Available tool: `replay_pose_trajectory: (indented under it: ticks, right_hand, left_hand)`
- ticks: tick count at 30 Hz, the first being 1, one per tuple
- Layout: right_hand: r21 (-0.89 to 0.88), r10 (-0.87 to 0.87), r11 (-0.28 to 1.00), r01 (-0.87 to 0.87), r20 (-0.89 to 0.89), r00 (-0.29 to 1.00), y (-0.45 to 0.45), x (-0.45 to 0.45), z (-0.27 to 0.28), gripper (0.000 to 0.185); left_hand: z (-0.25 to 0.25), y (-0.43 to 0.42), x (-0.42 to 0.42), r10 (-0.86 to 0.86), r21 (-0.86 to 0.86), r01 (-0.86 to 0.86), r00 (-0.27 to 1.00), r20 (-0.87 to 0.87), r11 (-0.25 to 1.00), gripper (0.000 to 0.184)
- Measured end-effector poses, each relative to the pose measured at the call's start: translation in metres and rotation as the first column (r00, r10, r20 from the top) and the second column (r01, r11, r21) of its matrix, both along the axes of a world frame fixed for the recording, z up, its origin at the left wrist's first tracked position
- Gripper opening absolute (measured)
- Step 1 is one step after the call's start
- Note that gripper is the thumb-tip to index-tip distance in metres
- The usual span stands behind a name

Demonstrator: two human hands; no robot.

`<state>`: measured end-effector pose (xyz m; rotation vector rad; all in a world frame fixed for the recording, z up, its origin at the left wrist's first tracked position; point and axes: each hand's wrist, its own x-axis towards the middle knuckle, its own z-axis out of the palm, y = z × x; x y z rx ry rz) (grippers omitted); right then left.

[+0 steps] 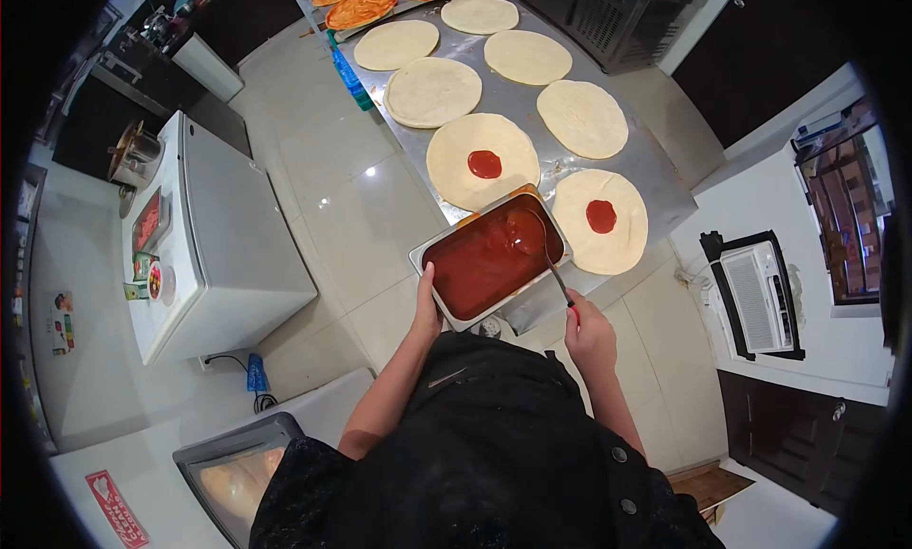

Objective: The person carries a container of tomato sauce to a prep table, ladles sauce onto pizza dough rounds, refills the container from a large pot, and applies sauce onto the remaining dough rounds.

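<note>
My left hand (pixel 428 305) grips the left edge of a metal pan (pixel 415 255) that holds red sauce (pixel 475 264). In my right hand (pixel 591 335) is the handle of a ladle (pixel 559 280), its bowl dipped in the sauce at the pan's far end. Just beyond the pan lies a dough round (pixel 451 174) with a red pool of sauce at its middle. Another dough round (pixel 617 250), to the right, bears a similar pool. Several plain rounds, such as the nearest left one (pixel 432 93), lie farther back on the metal table (pixel 655 183).
Sauced rounds (pixel 361 9) lie at the far left end. A blue-green object (pixel 351 79) hangs by the table's left edge. To the left stands a white freezer (pixel 237 236) with a tray and a pot on top. A metal appliance (pixel 617 31) stands at the back right.
</note>
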<state>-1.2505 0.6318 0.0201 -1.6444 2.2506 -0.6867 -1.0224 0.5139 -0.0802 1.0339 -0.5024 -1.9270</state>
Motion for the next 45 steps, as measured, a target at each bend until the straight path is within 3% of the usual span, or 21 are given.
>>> replay_pose_trajectory:
  ticks: [8, 11, 13, 14, 16, 19, 20, 22, 28, 32, 34, 35, 37, 41, 43, 44, 45]
  right_hand:
    - [0.061, 0.074, 0.996, -0.071, -0.051, 0.996, 0.003, 0.005, 0.008, 0.027]
    - [0.047, 0.177, 0.982, -0.181, 0.080, 0.981, 0.003, 0.014, 0.009, 0.027]
    - [-0.052, 0.295, 0.955, -0.292, 0.285, 0.912, 0.000, 0.027, 0.008, 0.028]
    - [-0.050, 0.309, 0.950, -0.308, 0.290, 0.906, -0.004, 0.032, 0.009, 0.028]
    - [0.093, 0.233, 0.929, -0.358, 0.603, 0.762, -0.015, 0.043, 0.013, 0.028]
    - [0.176, 0.106, 0.915, -0.362, 0.762, 0.638, -0.034, 0.055, 0.008, 0.030]
    - [0.175, 0.110, 0.914, -0.367, 0.762, 0.638, -0.040, 0.058, 0.010, 0.030]
    - [0.231, -0.016, 0.887, -0.401, 0.882, 0.472, -0.054, 0.063, 0.016, 0.032]
    - [0.310, -0.154, 0.857, -0.411, 0.916, 0.370, -0.105, 0.093, 0.025, 0.034]
    - [0.317, -0.155, 0.859, -0.402, 0.910, 0.386, -0.141, 0.125, 0.028, 0.032]
    - [0.165, 0.038, 0.940, -0.298, 0.818, 0.574, -0.155, 0.144, 0.018, 0.029]
    - [0.165, 0.035, 0.942, -0.292, 0.818, 0.574, -0.162, 0.153, 0.021, 0.029]
    - [0.044, 0.236, 0.959, -0.280, 0.422, 0.875, -0.179, 0.176, 0.031, 0.027]
    - [-0.142, 0.299, 0.954, -0.264, 0.404, 0.865, -0.200, 0.209, 0.020, 0.027]
    - [0.078, 0.218, 0.950, -0.302, 0.525, 0.822, -0.209, 0.216, 0.022, 0.028]
    - [0.078, 0.216, 0.951, -0.298, 0.521, 0.826, -0.215, 0.218, 0.024, 0.028]
    - [0.164, 0.098, 0.942, -0.291, 0.696, 0.711, -0.221, 0.219, 0.026, 0.029]
  left_hand:
    - [0.028, 0.029, 0.017, 0.127, 0.003, -0.127, 0.992, -0.012, 0.992, 0.065]
    - [0.033, 0.035, 0.025, 0.206, 0.079, -0.202, 0.978, -0.044, 0.976, 0.063]
    - [0.038, 0.037, 0.032, 0.240, 0.000, -0.240, 0.970, -0.032, 0.971, 0.061]
    - [0.037, 0.037, 0.036, 0.257, 0.002, -0.257, 0.966, -0.028, 0.966, 0.061]
    - [0.036, 0.033, 0.045, 0.293, -0.059, -0.294, 0.956, -0.026, 0.954, 0.059]
    - [0.039, 0.026, 0.059, 0.353, -0.112, -0.351, 0.936, -0.008, 0.930, 0.058]
    - [0.043, 0.022, 0.064, 0.358, -0.113, -0.356, 0.934, -0.008, 0.927, 0.058]
    - [0.049, 0.013, 0.074, 0.374, -0.114, -0.369, 0.927, 0.026, 0.922, 0.064]
    - [0.059, -0.037, 0.111, 0.384, -0.146, -0.373, 0.922, 0.056, 0.916, 0.065]
    - [0.064, -0.081, 0.145, 0.374, -0.151, -0.363, 0.926, 0.050, 0.919, 0.064]
    - [0.066, -0.103, 0.162, 0.338, -0.196, -0.320, 0.939, 0.066, 0.927, 0.062]
    - [0.065, -0.112, 0.170, 0.332, -0.196, -0.314, 0.941, 0.066, 0.929, 0.062]
    - [0.063, -0.132, 0.185, 0.320, -0.216, -0.287, 0.938, 0.134, 0.933, 0.059]
    - [0.060, -0.163, 0.203, 0.318, -0.244, -0.271, 0.931, 0.178, 0.931, 0.056]
    - [0.059, -0.173, 0.209, 0.316, -0.233, -0.271, 0.932, 0.180, 0.934, 0.057]
    - [0.059, -0.180, 0.211, 0.322, -0.231, -0.277, 0.929, 0.184, 0.933, 0.057]
    - [0.060, -0.187, 0.213, 0.319, -0.233, -0.275, 0.930, 0.180, 0.933, 0.057]
